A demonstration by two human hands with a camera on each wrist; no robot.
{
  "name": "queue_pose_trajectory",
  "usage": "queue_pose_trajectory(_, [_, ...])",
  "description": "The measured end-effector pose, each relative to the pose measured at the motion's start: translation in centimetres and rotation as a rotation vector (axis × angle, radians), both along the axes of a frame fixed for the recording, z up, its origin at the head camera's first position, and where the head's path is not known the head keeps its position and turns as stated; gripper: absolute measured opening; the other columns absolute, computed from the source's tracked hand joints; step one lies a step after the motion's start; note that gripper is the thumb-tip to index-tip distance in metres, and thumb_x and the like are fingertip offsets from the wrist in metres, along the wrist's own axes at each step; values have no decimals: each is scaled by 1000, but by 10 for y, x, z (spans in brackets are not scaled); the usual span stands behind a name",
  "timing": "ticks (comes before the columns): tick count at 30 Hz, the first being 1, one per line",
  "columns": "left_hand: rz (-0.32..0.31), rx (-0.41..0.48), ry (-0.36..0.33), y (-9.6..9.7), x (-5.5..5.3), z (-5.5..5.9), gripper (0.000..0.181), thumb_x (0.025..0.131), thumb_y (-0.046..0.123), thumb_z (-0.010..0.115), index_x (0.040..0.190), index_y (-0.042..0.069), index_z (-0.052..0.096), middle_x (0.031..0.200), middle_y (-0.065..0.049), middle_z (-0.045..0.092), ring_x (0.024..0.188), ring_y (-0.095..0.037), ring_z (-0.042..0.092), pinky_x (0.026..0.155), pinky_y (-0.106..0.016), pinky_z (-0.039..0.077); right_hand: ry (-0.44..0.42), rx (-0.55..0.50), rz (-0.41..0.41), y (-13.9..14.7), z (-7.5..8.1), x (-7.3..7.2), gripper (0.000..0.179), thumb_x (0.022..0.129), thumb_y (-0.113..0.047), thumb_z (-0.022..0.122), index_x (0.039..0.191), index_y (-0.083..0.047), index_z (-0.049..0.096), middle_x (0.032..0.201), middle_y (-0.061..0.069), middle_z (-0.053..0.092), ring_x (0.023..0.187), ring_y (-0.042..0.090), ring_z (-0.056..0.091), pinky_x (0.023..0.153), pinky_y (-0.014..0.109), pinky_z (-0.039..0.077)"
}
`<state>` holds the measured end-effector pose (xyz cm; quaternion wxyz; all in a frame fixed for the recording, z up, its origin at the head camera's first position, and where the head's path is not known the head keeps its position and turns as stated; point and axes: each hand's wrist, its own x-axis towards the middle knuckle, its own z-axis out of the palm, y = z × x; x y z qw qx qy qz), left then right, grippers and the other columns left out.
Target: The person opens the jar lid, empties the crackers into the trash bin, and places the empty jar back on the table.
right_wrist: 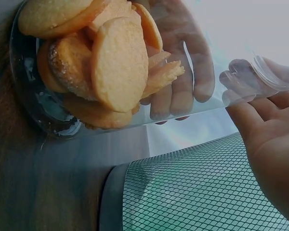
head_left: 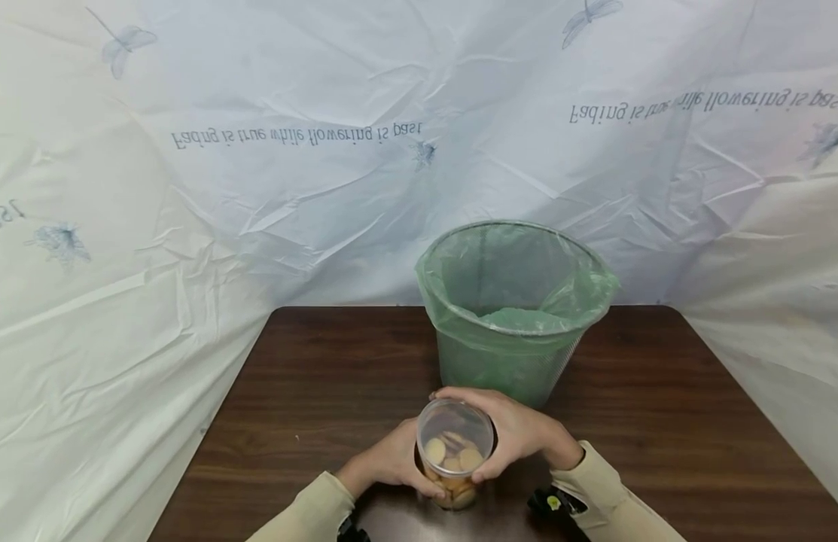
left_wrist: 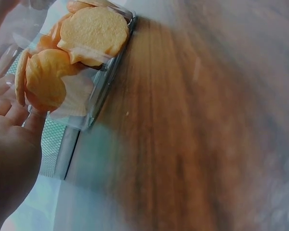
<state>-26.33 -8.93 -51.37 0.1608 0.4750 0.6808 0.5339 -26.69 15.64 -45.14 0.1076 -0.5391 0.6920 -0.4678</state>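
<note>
A clear plastic tub (head_left: 455, 436) holds several round golden biscuits (right_wrist: 119, 65), heaped in its lower part. My left hand (head_left: 394, 456) grips the tub's left side, its thumb along the near side. From the right, my right hand (head_left: 516, 427) curls round the upper part near the rim, fingers over the far side and thumb in front. In the right wrist view, the left hand's fingers show through the clear wall. The tub's base is right at the brown table top (left_wrist: 173, 125).
Just behind the tub stands a mesh waste bin (right_wrist: 197, 187) lined with a green plastic bag (head_left: 527, 324), its top wide and uncovered. White printed sheeting (head_left: 290, 203) hangs behind and along both sides of the dark wooden table (head_left: 310, 384).
</note>
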Motion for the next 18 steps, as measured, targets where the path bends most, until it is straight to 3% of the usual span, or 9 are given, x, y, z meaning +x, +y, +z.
queue_pose_trajectory(2, [4, 1, 9, 0, -3, -8, 98, 68, 18, 89, 148, 13, 33, 141, -7, 52, 125, -20, 54, 106, -34, 44, 26, 1, -1, 0, -1, -1, 101, 78, -38, 81, 150, 4, 25, 145, 19, 45, 123, 37, 53, 100, 46, 48])
queue_pose_trajectory(7, [14, -8, 12, 0, -3, -9, 97, 68, 18, 89, 148, 14, 33, 140, -7, 52, 125, -19, 54, 106, -34, 44, 56, -1, 8, 0, -3, -3, 102, 77, -40, 81, 151, 3, 25, 149, 16, 41, 127, 32, 51, 101, 44, 47])
queue_pose_trajectory(18, [12, -9, -14, 0, -3, -9, 98, 68, 17, 89, 148, 13, 33, 141, -8, 51, 125, -18, 54, 106, -34, 44, -1, -8, 101, 0, -1, -11, 101, 78, -33, 82, 151, 5, 22, 153, 14, 36, 131, 33, 48, 104, 47, 45])
